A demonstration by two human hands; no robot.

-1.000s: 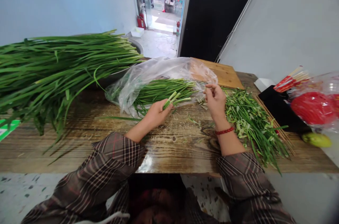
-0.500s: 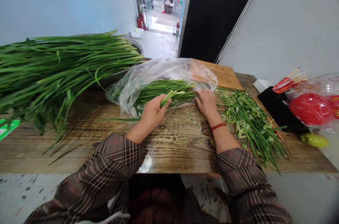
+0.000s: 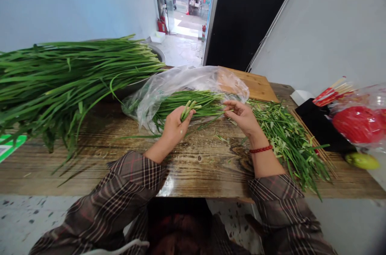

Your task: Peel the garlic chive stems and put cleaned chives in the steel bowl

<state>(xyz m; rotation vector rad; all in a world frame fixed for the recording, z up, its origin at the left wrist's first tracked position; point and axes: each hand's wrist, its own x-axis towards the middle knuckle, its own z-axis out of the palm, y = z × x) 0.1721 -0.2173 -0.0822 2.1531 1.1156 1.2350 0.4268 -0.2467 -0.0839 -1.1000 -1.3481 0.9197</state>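
Several green stalks point(image 3: 189, 107) with pale cut ends stick up from my left hand point(image 3: 175, 128), whose fingers are wrapped round them. My right hand point(image 3: 243, 117), with a red bead bracelet at the wrist, pinches a thin green stalk by the right end of the bundle. Behind both hands a bundle of long green stalks point(image 3: 193, 100) lies in a clear plastic bag point(image 3: 183, 74). Right of my right hand is a loose pile of leaves and trimmings point(image 3: 280, 134) on the wooden table point(image 3: 205, 170).
A large heap of long green leaves point(image 3: 75, 70) fills a metal bowl point(image 3: 158, 53) at the left. Behind the bag lies a wooden board point(image 3: 256, 84). A black box point(image 3: 319, 122), a red bag point(image 3: 357, 124) and a yellow-green fruit point(image 3: 362, 160) are at the right.
My right hand has lifted from the bundle's right end and turned, its thumb and finger now pinched together. The stalks in my left hand stand a little more upright.
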